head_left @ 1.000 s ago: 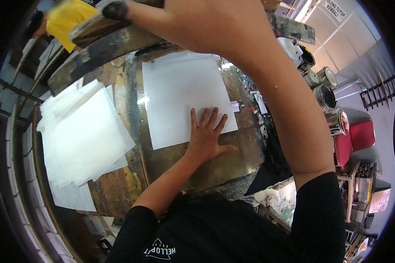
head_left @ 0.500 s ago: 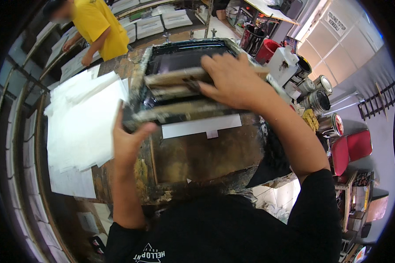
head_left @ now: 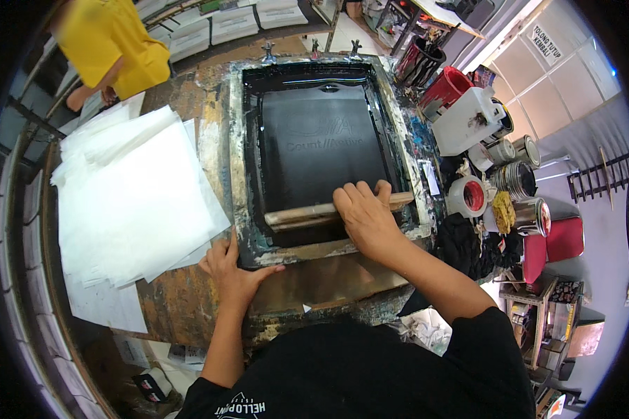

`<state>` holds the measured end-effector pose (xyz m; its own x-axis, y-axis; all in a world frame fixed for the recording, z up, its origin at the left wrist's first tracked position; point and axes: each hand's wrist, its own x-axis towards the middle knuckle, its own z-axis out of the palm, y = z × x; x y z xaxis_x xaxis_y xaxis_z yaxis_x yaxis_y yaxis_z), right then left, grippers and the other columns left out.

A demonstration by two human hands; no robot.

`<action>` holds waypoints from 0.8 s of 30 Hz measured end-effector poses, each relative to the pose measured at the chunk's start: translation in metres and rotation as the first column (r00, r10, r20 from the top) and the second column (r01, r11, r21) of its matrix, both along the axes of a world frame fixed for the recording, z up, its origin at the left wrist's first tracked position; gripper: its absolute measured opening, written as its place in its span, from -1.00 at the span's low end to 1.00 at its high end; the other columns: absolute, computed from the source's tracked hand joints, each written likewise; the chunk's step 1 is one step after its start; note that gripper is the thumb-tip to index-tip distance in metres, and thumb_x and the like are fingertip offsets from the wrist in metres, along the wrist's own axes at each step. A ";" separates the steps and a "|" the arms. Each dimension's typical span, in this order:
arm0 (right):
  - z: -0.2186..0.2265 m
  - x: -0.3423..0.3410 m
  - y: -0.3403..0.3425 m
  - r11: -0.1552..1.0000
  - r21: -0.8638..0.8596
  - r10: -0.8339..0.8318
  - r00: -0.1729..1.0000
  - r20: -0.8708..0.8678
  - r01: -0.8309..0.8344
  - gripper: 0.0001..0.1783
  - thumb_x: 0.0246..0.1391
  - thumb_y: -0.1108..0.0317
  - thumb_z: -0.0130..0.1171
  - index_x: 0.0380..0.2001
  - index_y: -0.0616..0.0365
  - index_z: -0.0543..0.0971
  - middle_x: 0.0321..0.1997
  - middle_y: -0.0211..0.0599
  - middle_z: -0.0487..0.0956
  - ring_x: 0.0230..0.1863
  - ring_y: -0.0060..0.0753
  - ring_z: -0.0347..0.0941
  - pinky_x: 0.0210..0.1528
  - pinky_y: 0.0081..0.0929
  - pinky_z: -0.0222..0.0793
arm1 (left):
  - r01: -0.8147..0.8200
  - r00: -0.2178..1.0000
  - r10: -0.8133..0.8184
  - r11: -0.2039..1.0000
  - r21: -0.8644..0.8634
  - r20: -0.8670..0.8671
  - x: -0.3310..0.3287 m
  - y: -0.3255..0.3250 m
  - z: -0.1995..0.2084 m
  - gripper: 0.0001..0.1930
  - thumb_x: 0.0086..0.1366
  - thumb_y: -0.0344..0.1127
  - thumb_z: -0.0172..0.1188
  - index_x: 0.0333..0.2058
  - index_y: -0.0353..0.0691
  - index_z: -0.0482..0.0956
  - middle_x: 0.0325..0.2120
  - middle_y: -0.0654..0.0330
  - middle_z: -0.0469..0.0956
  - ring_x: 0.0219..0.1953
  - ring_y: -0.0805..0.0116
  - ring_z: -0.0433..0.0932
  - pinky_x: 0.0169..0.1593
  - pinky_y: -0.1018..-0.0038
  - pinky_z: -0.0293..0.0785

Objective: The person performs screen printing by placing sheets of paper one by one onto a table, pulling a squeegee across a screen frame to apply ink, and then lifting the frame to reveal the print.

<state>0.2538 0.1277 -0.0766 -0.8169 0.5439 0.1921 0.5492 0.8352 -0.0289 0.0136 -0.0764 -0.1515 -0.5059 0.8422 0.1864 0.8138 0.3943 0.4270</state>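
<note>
A screen printing frame [head_left: 237, 174] lies flat on the worn table, its dark mesh [head_left: 314, 167] coated with black ink and showing faint lettering. My right hand [head_left: 369, 220] is closed round a wooden squeegee [head_left: 300, 216], which sits crosswise near the mesh's front end; its lower edge is hidden. My left hand [head_left: 237, 278] grips the frame's near-left corner, thumb along the front rail and fingers up the side.
White sheets [head_left: 133, 202] are stacked left of the frame. Hinge clamps [head_left: 268, 52] stand along its far edge. A white jug [head_left: 465, 122], a red bucket [head_left: 447, 89] and several cans crowd the right side. A person in a yellow shirt [head_left: 119, 49] stands far left.
The frame has come down from a tilted position onto the table, with my left hand on its corner. My right hand and the squeegee have moved nearer to me. The yellow-shirted person has shifted left.
</note>
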 end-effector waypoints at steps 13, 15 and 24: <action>-0.028 -0.118 0.238 0.977 0.210 -0.025 0.997 -0.071 0.040 -0.47 -0.03 0.51 0.36 0.02 0.07 0.40 -0.02 -0.29 0.52 0.11 -0.10 0.46 0.20 0.17 0.13 | 0.056 0.991 -0.064 0.996 0.071 0.115 -0.005 -0.002 0.005 0.44 -0.46 0.57 0.58 0.41 -0.23 0.49 -0.22 0.23 0.47 -0.08 0.24 0.39 0.16 0.16 0.06; -0.024 -0.128 0.258 0.979 0.202 -0.038 0.999 -0.001 0.037 -0.42 -0.04 0.46 0.42 0.05 0.07 0.40 0.02 -0.27 0.53 0.13 -0.10 0.47 0.19 0.18 0.15 | 0.061 0.987 -0.081 0.988 0.141 0.140 -0.004 -0.002 0.005 0.42 -0.45 0.57 0.58 0.40 -0.23 0.50 -0.18 0.21 0.49 -0.04 0.22 0.39 0.17 0.17 0.07; 0.049 -0.050 0.144 0.999 0.021 0.035 0.991 0.133 -0.038 -0.19 -0.03 0.35 0.47 0.28 0.15 0.32 0.20 -0.13 0.53 0.25 -0.01 0.46 0.21 0.27 0.18 | 0.020 0.973 -0.073 0.972 0.235 0.218 0.007 -0.001 0.023 0.24 -0.32 0.20 0.75 0.37 -0.29 0.51 0.02 0.08 0.73 -0.01 0.05 0.54 0.17 0.16 0.27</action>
